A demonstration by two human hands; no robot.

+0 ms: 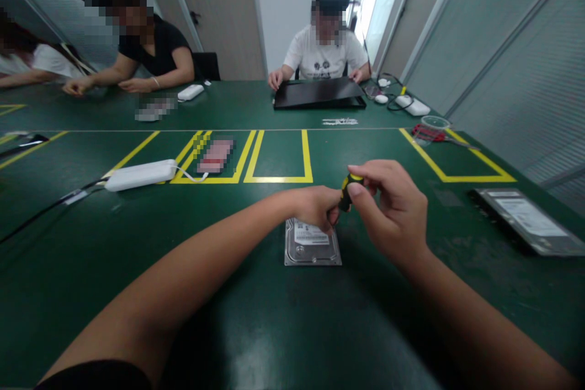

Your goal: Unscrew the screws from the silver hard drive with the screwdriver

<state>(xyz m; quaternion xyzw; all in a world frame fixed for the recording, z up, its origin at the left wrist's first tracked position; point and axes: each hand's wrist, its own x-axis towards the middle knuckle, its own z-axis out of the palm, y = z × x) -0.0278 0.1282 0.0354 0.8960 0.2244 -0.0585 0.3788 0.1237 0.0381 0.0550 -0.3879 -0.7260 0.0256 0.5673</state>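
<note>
A silver hard drive (312,247) lies flat on the green table (256,317) in front of me. My left hand (315,207) rests on the drive's far edge, fingers curled down against it. My right hand (393,210) is closed round the black and yellow handle of a screwdriver (347,190), held upright over the drive's far right corner. The tool's tip is hidden behind my left fingers.
A second drive in a bag (530,219) lies at the right. A white power strip (139,175) with cable sits at the left beside yellow tape boxes (278,180). Across the table a person holds a black panel (317,93); two more people sit at far left.
</note>
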